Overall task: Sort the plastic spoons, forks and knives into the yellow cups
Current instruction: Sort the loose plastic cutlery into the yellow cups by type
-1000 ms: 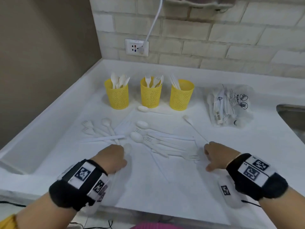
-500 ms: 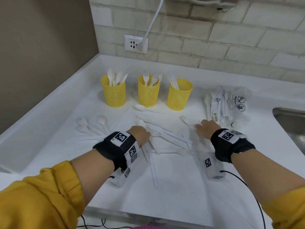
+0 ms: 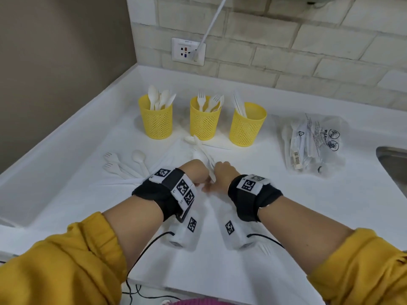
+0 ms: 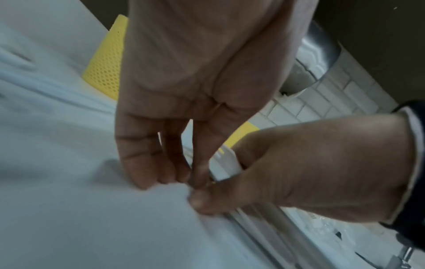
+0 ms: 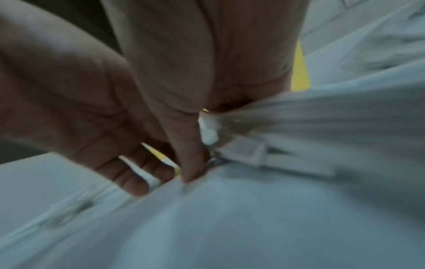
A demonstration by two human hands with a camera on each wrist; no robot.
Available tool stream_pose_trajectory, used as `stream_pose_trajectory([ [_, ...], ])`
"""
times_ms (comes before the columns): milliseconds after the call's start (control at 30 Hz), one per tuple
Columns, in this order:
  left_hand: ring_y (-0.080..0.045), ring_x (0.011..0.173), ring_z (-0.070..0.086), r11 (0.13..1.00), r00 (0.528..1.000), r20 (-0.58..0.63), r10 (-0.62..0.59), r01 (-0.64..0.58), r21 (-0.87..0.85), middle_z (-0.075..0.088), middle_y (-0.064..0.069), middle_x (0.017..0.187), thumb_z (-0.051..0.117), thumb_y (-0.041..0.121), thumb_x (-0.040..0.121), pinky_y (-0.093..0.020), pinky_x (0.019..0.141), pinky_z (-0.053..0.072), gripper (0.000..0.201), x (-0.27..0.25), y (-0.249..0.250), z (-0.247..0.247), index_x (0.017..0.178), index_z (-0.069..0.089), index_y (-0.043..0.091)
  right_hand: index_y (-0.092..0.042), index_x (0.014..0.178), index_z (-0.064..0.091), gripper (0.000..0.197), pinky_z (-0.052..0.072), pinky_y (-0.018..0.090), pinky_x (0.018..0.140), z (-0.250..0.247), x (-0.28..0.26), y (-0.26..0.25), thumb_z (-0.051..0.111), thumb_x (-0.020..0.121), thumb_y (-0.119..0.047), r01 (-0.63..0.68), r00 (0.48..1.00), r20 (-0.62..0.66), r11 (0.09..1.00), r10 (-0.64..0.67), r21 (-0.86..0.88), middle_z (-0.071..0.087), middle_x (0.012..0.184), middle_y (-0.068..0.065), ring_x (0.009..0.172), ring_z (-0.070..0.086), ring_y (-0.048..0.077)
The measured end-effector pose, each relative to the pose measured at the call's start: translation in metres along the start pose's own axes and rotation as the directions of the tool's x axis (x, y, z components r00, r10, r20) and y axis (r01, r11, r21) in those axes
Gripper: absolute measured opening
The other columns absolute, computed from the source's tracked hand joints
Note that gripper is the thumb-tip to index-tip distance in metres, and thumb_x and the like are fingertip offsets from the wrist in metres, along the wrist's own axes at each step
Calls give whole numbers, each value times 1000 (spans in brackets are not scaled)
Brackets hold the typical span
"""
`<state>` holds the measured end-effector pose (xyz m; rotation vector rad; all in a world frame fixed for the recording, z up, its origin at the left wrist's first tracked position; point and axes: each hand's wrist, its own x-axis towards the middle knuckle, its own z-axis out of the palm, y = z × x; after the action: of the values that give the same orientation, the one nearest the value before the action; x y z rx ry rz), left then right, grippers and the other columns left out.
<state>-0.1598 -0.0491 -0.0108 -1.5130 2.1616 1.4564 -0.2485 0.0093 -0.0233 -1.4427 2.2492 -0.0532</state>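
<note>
Three yellow mesh cups stand in a row at the back: the spoon cup (image 3: 156, 122), the fork cup (image 3: 204, 123) and the knife cup (image 3: 246, 128). My left hand (image 3: 195, 172) and right hand (image 3: 224, 173) meet at the counter's middle, fingers curled round a bunch of white plastic cutlery (image 3: 203, 154) that pokes out towards the cups. In the left wrist view my right hand grips white handles (image 4: 226, 163) beside the curled left fingers (image 4: 142, 171). In the right wrist view a white handle (image 5: 147, 175) runs between my left fingers. What kinds the bunch holds stays hidden.
Two forks (image 3: 114, 165) and a spoon (image 3: 139, 158) lie loose at the left, with knives beside my left wrist. A lone fork (image 3: 265, 248) lies by my right forearm. A clear bag of cutlery (image 3: 312, 144) sits right, near a steel sink (image 3: 394, 164). A wall socket (image 3: 188, 51) is behind.
Both hands have swept inward from either side of the scattered pile and now meet, with the middle cutlery gathered between them. The head camera has moved closer.
</note>
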Motion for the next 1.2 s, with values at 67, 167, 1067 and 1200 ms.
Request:
stream_pose_trajectory([
  [67,-7,55,43,999,999,-20,37,-36,37,45,2,66,47,11,93,-11,34,39,30,-3,-2,-7,64,42,16,-3,114,44,46,38,31,74,-5,5,5,65,81,-27,35,998,54,997,-38,62,53,120,15,108,53,31],
  [167,-11,53,42,998,1000,-5,22,-22,53,45,-2,65,44,7,92,-16,36,39,30,-8,-6,-15,63,42,14,-10,89,44,12,33,28,73,-10,7,10,53,89,-17,102,992,87,992,-96,-72,49,107,14,102,53,30],
  [1067,-15,70,70,149,862,-422,281,-473,-868,70,-11,90,52,17,92,-29,66,57,24,-18,37,-35,98,64,-2,-20,146,-6,96,42,18,92,-66,-8,-8,64,83,-6,539,839,-367,522,-403,660,46,104,-8,95,51,4],
  [1200,-8,51,62,105,841,-504,197,-529,-842,60,5,52,51,14,92,-26,69,53,24,-11,33,-47,70,55,7,-12,144,24,66,46,15,88,-65,-6,10,52,87,8,454,884,-327,448,-333,771,52,97,0,91,58,3],
])
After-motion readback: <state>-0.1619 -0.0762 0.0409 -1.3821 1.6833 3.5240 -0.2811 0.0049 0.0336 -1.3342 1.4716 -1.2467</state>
